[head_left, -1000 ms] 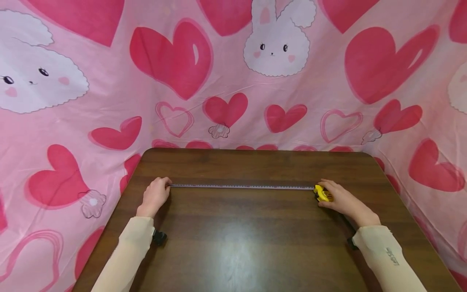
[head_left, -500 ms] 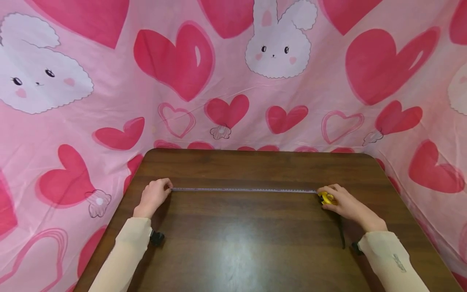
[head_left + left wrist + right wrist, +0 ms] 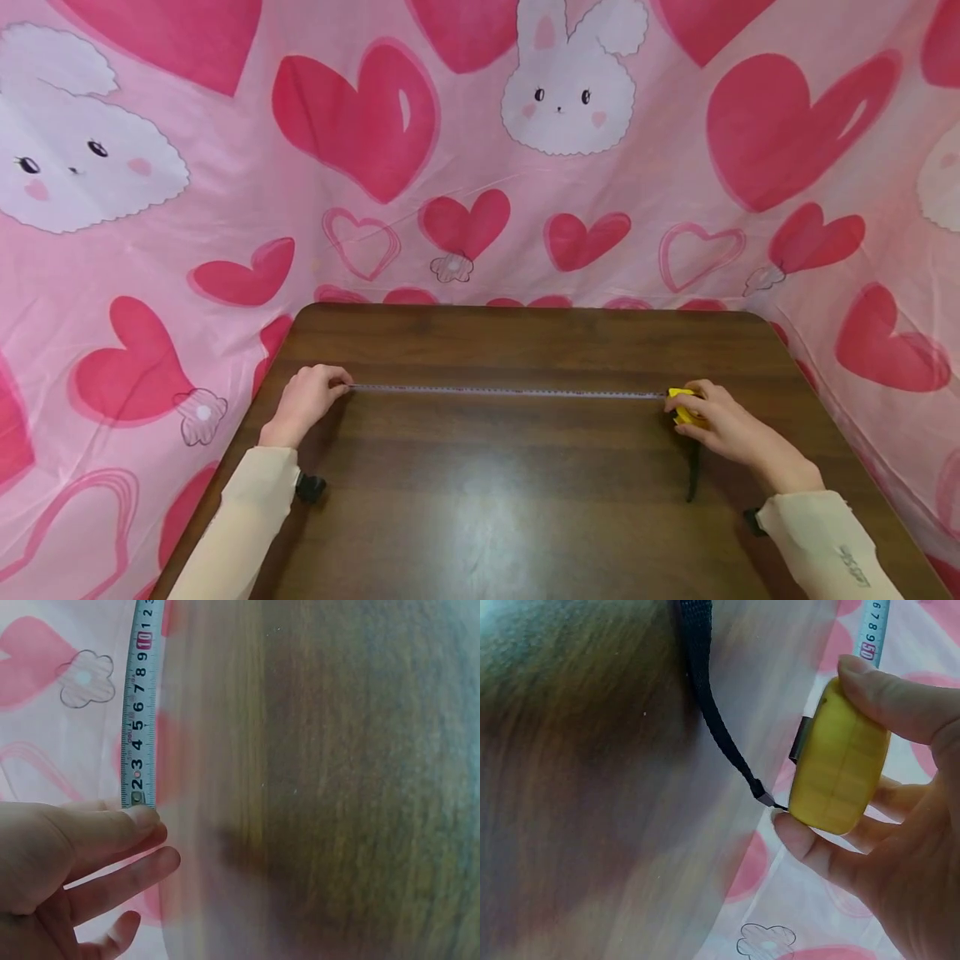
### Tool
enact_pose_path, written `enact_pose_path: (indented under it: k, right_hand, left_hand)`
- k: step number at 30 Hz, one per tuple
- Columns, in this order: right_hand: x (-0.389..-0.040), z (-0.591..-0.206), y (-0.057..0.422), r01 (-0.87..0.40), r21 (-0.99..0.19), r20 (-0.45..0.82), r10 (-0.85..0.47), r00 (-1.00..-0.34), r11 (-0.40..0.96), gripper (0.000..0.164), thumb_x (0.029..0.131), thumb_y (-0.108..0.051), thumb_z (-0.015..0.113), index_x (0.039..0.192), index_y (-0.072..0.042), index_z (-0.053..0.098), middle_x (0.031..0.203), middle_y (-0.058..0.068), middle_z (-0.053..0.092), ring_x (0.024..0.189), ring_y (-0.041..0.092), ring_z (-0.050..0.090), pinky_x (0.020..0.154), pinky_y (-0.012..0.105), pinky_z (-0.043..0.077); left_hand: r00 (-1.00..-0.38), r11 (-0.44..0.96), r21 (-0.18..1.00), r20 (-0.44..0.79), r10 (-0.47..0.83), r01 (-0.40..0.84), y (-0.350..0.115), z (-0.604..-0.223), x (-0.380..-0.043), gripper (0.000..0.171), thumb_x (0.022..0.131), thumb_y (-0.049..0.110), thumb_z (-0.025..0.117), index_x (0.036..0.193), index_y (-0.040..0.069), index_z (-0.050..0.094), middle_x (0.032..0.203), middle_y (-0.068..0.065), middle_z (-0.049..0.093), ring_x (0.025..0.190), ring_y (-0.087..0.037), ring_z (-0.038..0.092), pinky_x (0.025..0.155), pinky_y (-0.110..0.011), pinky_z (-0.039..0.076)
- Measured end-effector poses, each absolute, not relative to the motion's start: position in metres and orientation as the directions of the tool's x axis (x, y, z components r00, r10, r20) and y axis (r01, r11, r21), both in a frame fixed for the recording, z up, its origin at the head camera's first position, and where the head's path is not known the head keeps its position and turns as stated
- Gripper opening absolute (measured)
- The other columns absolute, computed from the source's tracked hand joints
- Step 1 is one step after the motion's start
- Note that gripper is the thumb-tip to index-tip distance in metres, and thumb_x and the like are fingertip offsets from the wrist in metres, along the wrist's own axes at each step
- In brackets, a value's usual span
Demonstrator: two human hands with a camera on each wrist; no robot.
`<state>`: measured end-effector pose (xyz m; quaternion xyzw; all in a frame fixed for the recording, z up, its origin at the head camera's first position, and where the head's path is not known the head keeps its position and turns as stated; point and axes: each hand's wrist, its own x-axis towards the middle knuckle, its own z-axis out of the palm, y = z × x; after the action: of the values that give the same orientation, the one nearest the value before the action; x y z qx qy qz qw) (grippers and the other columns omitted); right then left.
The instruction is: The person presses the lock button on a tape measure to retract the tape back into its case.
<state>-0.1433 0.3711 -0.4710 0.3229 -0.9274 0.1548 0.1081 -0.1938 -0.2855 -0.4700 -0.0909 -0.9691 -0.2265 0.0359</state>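
Observation:
A yellow tape measure (image 3: 681,407) is in my right hand (image 3: 738,431), which grips its case between thumb and fingers. From it a pale blade (image 3: 510,392) stretches straight across to my left hand (image 3: 302,406). There the thumb and a finger pinch the blade's end, covering the tip; low numbers show beside the thumb in the left wrist view. Close to the case in the right wrist view, the blade reads about 50. A black wrist strap (image 3: 705,686) hangs from the case.
Both hands are over a brown wooden table (image 3: 480,467) with rounded far corners. A pink cloth (image 3: 480,167) with hearts and rabbits hangs behind it and along both sides. Small black devices (image 3: 310,487) sit at the wrists.
My right hand has moved right and a little nearer with the tape measure, and the exposed blade is longer. The left hand has shifted slightly left, still pinching the end.

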Motion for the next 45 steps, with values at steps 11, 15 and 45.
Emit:
enact_pose_path:
  k: [11, 15, 45]
  right_hand:
    - [-0.137, -0.472, 0.373, -0.645, -0.212, 0.355, -0.557, -0.751, 0.734, 0.039, 0.072, 0.003, 0.089, 0.102, -0.013, 0.070, 0.112, 0.018, 0.059, 0.099, 0.036, 0.057, 0.079, 0.052, 0.046]
    - [-0.136, -0.471, 0.373, -0.622, -0.237, 0.332, -0.539, -0.774, 0.746, 0.036, 0.074, 0.002, 0.088, 0.103, -0.013, 0.071, 0.114, 0.019, 0.059, 0.101, 0.037, 0.057, 0.080, 0.054, 0.047]
    - [-0.134, -0.459, 0.372, -0.484, -0.388, 0.161, -0.459, -0.874, 0.784, 0.071, 0.085, -0.009, 0.084, 0.145, 0.004, 0.049, 0.130, 0.025, 0.060, 0.112, 0.041, 0.059, 0.090, 0.066, 0.048]
  left_hand:
    - [-0.976, 0.885, 0.412, 0.110, 0.188, 0.217, -0.285, -0.465, -0.197, 0.008, 0.091, 0.005, 0.079, 0.099, 0.007, 0.081, 0.098, -0.015, 0.078, 0.084, -0.034, 0.069, 0.082, -0.059, 0.056]
    - [-0.977, 0.884, 0.416, 0.105, 0.186, 0.213, -0.286, -0.464, -0.198, 0.009, 0.091, 0.006, 0.079, 0.100, 0.007, 0.082, 0.098, -0.015, 0.078, 0.085, -0.033, 0.069, 0.083, -0.059, 0.056]
    - [-0.978, 0.882, 0.424, 0.102, 0.182, 0.208, -0.290, -0.458, -0.198, 0.011, 0.093, 0.007, 0.077, 0.103, 0.006, 0.081, 0.099, -0.016, 0.078, 0.081, -0.031, 0.067, 0.080, -0.057, 0.057]
